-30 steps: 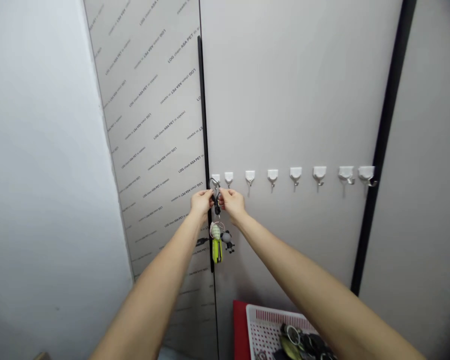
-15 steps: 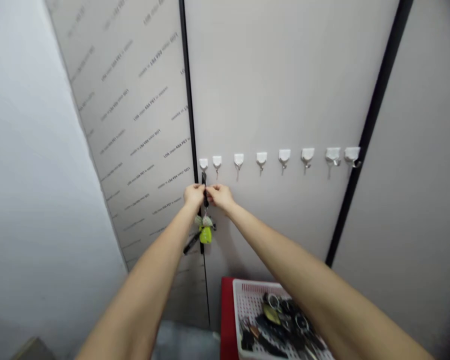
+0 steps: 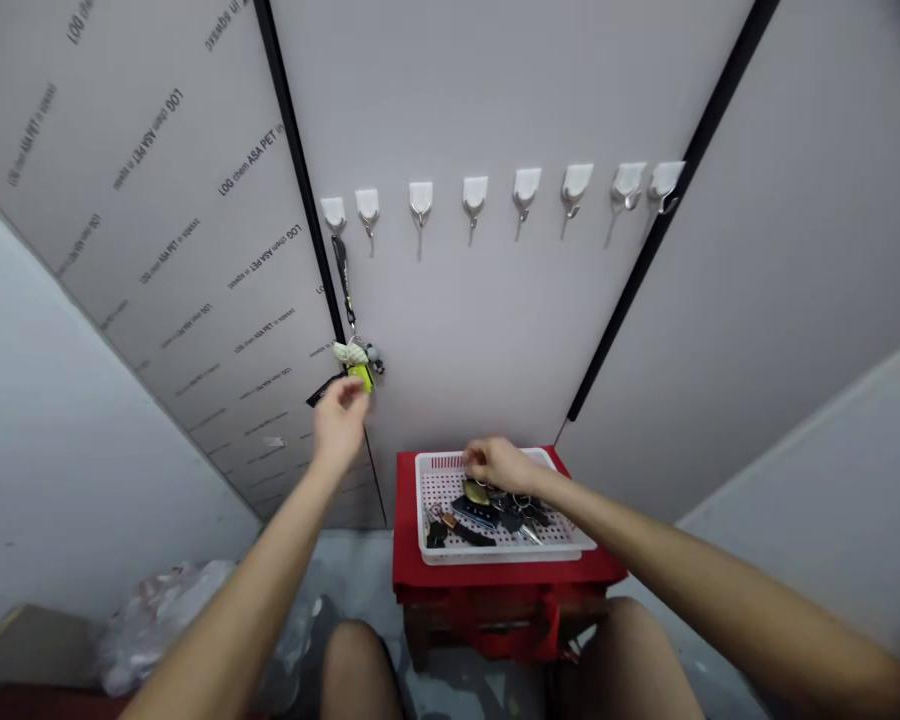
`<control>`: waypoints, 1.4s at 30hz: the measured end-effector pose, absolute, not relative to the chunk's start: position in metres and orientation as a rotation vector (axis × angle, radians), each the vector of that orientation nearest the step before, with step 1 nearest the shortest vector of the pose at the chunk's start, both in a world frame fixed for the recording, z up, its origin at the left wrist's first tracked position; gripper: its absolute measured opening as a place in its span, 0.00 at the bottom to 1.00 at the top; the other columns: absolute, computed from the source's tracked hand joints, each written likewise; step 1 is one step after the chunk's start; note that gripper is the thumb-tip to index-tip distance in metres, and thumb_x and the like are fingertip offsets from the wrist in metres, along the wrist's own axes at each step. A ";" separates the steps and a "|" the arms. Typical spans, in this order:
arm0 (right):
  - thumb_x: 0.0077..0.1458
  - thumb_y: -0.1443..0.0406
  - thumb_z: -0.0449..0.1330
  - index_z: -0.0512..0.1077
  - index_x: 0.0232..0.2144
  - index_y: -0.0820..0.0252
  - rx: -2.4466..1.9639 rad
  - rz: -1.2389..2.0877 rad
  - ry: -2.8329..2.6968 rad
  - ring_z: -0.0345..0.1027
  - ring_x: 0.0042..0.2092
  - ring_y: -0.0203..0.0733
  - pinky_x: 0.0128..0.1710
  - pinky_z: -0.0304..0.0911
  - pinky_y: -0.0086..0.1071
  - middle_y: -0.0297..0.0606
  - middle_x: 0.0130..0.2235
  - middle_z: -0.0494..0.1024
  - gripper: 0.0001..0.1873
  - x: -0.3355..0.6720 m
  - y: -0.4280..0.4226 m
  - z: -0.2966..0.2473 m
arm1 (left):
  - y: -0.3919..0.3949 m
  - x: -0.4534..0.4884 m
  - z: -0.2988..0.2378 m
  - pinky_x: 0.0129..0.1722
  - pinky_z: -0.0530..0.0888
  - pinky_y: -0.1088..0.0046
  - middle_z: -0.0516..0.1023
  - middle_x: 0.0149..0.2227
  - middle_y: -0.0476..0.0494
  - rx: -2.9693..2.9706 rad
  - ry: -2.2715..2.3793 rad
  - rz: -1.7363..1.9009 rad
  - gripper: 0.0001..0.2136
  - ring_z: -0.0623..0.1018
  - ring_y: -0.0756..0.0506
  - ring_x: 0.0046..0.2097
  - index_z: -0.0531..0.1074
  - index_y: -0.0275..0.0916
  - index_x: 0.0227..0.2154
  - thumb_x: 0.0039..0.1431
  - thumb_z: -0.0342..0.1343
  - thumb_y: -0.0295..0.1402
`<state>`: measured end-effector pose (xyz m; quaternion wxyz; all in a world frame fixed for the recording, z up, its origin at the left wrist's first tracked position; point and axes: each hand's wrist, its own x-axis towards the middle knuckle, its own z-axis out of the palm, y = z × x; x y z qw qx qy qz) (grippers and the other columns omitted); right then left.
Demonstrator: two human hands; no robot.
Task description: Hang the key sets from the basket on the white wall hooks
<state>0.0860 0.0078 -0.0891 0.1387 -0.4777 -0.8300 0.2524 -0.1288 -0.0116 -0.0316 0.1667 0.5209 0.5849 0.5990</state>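
Observation:
A keychain with a black strap [image 3: 343, 280] hangs from the leftmost white hook [image 3: 334, 214] on the wall. Below the strap dangle a pale striped bow [image 3: 351, 353], a yellow-green tag [image 3: 361, 375] and a small grey figure [image 3: 375, 358]. My left hand [image 3: 339, 425] is just under this bunch, its blurred fingers loosely bent and apart; whether they brush the tag I cannot tell. Over the back of the white basket [image 3: 424, 500] is my right hand [image 3: 501, 463], fingers loosely curled downward with nothing visible in them. Several keys and key fobs [image 3: 521, 515] lie beneath it in the basket.
Several more white hooks [image 3: 475, 195] run in a row to the right. The basket stands on a red-covered stool [image 3: 409, 575] against the wall. Plastic bags [image 3: 157, 610] and a box [image 3: 37, 645] are on the floor at lower left. My knees flank the stool's front.
Both hands have let go of the strap, which now hangs from the hook. My right hand has dropped to the basket; my left has lowered below the keychain. The view has tilted down.

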 end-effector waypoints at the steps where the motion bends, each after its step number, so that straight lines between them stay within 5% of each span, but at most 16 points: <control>1: 0.36 0.69 0.51 0.67 0.25 0.63 -1.391 0.634 -2.477 0.59 0.25 0.32 0.26 0.53 0.25 0.35 0.24 0.69 0.09 0.092 0.004 -0.097 | -0.019 -0.119 -0.047 0.36 0.64 0.74 0.69 0.30 0.46 1.526 1.649 1.584 0.09 0.68 0.52 0.33 0.65 0.34 0.29 0.41 0.47 0.27; 7: 0.36 0.64 0.52 0.67 0.29 0.60 -1.435 0.147 -2.633 0.59 0.35 0.42 0.33 0.51 0.31 0.39 0.31 0.70 0.13 0.099 -0.015 -0.112 | -0.046 -0.057 -0.115 0.33 0.64 0.76 0.69 0.28 0.47 1.757 1.521 1.016 0.09 0.68 0.52 0.30 0.65 0.35 0.27 0.40 0.45 0.25; 15: 0.39 0.64 0.50 0.67 0.24 0.60 -1.449 -0.006 -2.644 0.58 0.36 0.42 0.34 0.48 0.33 0.39 0.30 0.70 0.08 0.100 -0.022 -0.113 | -0.049 -0.039 -0.129 0.33 0.63 0.74 0.69 0.29 0.47 1.937 1.597 0.776 0.08 0.67 0.50 0.31 0.65 0.37 0.28 0.41 0.45 0.27; 28: 0.42 0.67 0.45 0.64 0.30 0.61 -1.428 0.520 -2.018 0.59 0.24 0.32 0.25 0.51 0.25 0.33 0.22 0.68 0.12 0.115 -0.017 -0.094 | -0.050 -0.028 -0.127 0.27 0.61 0.78 0.67 0.22 0.49 1.515 1.445 0.823 0.07 0.67 0.52 0.26 0.64 0.36 0.27 0.40 0.47 0.26; 32: 0.41 0.67 0.46 0.61 0.31 0.63 -1.287 0.809 -1.746 0.53 0.19 0.30 0.21 0.51 0.24 0.28 0.17 0.60 0.12 0.109 -0.014 -0.086 | -0.050 -0.022 -0.117 0.23 0.61 0.79 0.68 0.25 0.46 0.969 1.287 0.838 0.10 0.68 0.53 0.23 0.62 0.34 0.29 0.45 0.44 0.35; 36: 0.41 0.68 0.46 0.60 0.31 0.63 -1.141 0.959 -1.669 0.55 0.21 0.29 0.22 0.53 0.24 0.28 0.19 0.60 0.11 0.099 -0.021 -0.077 | -0.049 -0.020 -0.104 0.26 0.63 0.76 0.70 0.27 0.40 0.619 1.055 0.825 0.20 0.70 0.50 0.27 0.61 0.32 0.31 0.46 0.37 0.46; 42: 0.42 0.68 0.48 0.63 0.27 0.61 -0.951 0.794 -1.908 0.60 0.29 0.31 0.31 0.56 0.26 0.33 0.26 0.68 0.06 0.091 -0.050 -0.070 | -0.045 -0.019 -0.096 0.26 0.63 0.79 0.68 0.20 0.49 0.431 0.949 1.092 0.09 0.68 0.54 0.23 0.62 0.35 0.24 0.44 0.47 0.36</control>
